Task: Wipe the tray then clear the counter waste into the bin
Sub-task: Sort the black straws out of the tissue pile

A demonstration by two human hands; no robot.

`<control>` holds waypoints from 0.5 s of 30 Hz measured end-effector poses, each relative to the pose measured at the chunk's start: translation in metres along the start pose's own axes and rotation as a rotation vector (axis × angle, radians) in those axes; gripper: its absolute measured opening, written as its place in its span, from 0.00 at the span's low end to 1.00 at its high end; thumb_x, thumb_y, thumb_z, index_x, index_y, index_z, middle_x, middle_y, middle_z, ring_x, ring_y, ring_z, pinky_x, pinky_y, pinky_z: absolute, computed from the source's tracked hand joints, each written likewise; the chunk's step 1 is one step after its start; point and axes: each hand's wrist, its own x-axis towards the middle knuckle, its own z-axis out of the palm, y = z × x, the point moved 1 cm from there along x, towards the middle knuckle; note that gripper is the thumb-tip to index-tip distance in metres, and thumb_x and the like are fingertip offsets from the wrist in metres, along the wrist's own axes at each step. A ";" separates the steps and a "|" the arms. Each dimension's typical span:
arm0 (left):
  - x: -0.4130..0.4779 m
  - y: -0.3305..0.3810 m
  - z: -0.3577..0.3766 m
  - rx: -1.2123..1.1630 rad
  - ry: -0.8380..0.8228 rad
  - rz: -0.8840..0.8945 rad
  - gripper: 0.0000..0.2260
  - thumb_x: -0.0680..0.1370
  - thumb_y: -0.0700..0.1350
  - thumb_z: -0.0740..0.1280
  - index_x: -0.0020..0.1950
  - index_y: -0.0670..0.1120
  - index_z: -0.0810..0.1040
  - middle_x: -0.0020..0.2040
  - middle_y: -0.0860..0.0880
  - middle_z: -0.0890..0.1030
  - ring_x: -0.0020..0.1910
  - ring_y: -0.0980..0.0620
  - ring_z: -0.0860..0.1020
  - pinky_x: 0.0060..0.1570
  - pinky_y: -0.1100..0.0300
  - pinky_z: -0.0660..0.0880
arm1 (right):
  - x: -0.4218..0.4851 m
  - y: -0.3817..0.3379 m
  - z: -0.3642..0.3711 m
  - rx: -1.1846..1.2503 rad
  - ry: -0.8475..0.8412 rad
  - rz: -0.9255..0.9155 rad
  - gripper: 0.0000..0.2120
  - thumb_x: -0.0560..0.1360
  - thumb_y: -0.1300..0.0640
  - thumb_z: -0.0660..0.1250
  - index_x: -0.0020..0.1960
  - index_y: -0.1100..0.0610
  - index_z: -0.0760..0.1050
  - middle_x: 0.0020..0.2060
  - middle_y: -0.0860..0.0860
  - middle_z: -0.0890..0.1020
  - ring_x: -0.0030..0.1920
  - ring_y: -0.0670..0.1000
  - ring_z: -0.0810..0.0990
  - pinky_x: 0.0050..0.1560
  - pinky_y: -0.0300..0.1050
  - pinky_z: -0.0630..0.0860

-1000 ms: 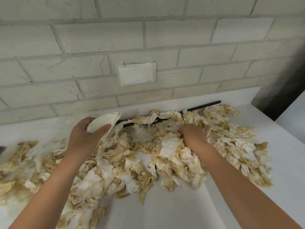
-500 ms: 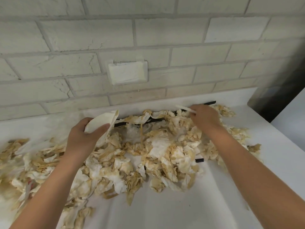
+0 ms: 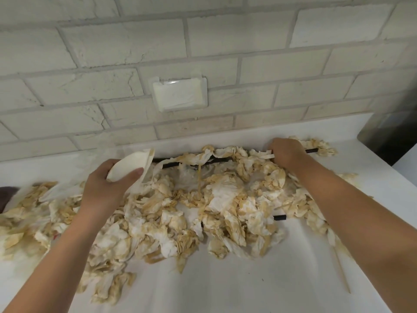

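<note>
**A:** Which step is this?

**B:** The clearing, I'd judge, not the wiping. The tray (image 3: 311,151) is buried under the soiled paper (image 3: 225,199). Only bits of its black rim show: a line along the far side by the wall and a short piece on the near side.

**A:** And the hands?

**B:** The left hand (image 3: 106,188) is clamped on a white folded sheet (image 3: 130,164), thumb across its face, above the left part of the heap. The right hand (image 3: 286,154) is curled at the tray's far right corner, with a paper strip (image 3: 269,156) sticking out of its fingers (whether it also has the rim itself, I cannot tell).

**A:** What does the next move call for?

**B:** Probably gathering the paper in handfuls, or freeing the tray from under it. The scraps look light and loose, so a tug on the tray would likely scatter them. Much of the paper lies off the tray on the worktop (image 3: 248,285), left and right.

**A:** Anything in the way?

**B:** No bin is in view, so the load must go somewhere out of frame. A brick wall with a covered wall plate (image 3: 179,93) stands close behind. A dark appliance (image 3: 388,136) sits at the far right.
</note>
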 end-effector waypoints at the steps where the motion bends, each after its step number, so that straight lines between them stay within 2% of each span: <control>1: 0.000 0.000 -0.004 0.017 0.017 0.000 0.11 0.73 0.50 0.72 0.52 0.51 0.75 0.45 0.53 0.75 0.42 0.51 0.74 0.34 0.60 0.70 | 0.001 0.002 0.000 -0.006 -0.010 0.015 0.15 0.74 0.60 0.62 0.57 0.46 0.79 0.56 0.48 0.80 0.52 0.54 0.79 0.45 0.42 0.72; 4: 0.000 -0.003 -0.017 0.025 0.075 -0.013 0.13 0.73 0.51 0.72 0.53 0.51 0.73 0.50 0.50 0.75 0.45 0.48 0.74 0.38 0.56 0.71 | -0.004 0.003 -0.009 -0.050 -0.024 0.050 0.10 0.74 0.58 0.64 0.54 0.52 0.78 0.51 0.51 0.82 0.50 0.54 0.79 0.42 0.41 0.69; 6: 0.001 -0.006 -0.028 -0.007 0.117 -0.046 0.13 0.73 0.51 0.72 0.52 0.50 0.73 0.49 0.49 0.76 0.41 0.49 0.75 0.36 0.57 0.71 | -0.007 0.004 -0.018 -0.103 0.037 0.046 0.11 0.76 0.58 0.63 0.57 0.51 0.77 0.53 0.52 0.81 0.53 0.54 0.79 0.44 0.41 0.68; 8: 0.001 -0.011 -0.039 -0.006 0.141 -0.070 0.14 0.73 0.53 0.71 0.52 0.48 0.74 0.48 0.48 0.77 0.42 0.47 0.76 0.35 0.58 0.71 | -0.008 0.004 -0.028 -0.159 0.110 0.047 0.11 0.76 0.59 0.62 0.57 0.51 0.78 0.53 0.53 0.80 0.54 0.55 0.78 0.45 0.42 0.69; 10: -0.001 -0.016 -0.049 0.018 0.160 -0.078 0.15 0.72 0.54 0.71 0.52 0.46 0.75 0.48 0.46 0.78 0.42 0.46 0.76 0.35 0.58 0.71 | -0.006 0.003 -0.039 -0.187 0.107 0.100 0.11 0.76 0.58 0.63 0.56 0.52 0.79 0.51 0.55 0.78 0.52 0.56 0.77 0.45 0.44 0.71; 13: -0.004 -0.021 -0.057 0.017 0.175 -0.080 0.16 0.73 0.54 0.71 0.52 0.44 0.76 0.46 0.46 0.79 0.37 0.52 0.75 0.32 0.61 0.68 | -0.006 -0.006 -0.064 -0.216 0.044 0.146 0.11 0.77 0.51 0.64 0.56 0.54 0.78 0.49 0.55 0.77 0.51 0.56 0.78 0.43 0.44 0.71; 15: -0.007 -0.023 -0.060 -0.007 0.166 -0.097 0.14 0.73 0.53 0.71 0.50 0.45 0.75 0.42 0.48 0.78 0.36 0.54 0.73 0.33 0.60 0.68 | -0.013 -0.019 -0.081 -0.255 0.060 0.073 0.12 0.79 0.49 0.60 0.55 0.53 0.78 0.43 0.51 0.78 0.45 0.53 0.78 0.37 0.41 0.69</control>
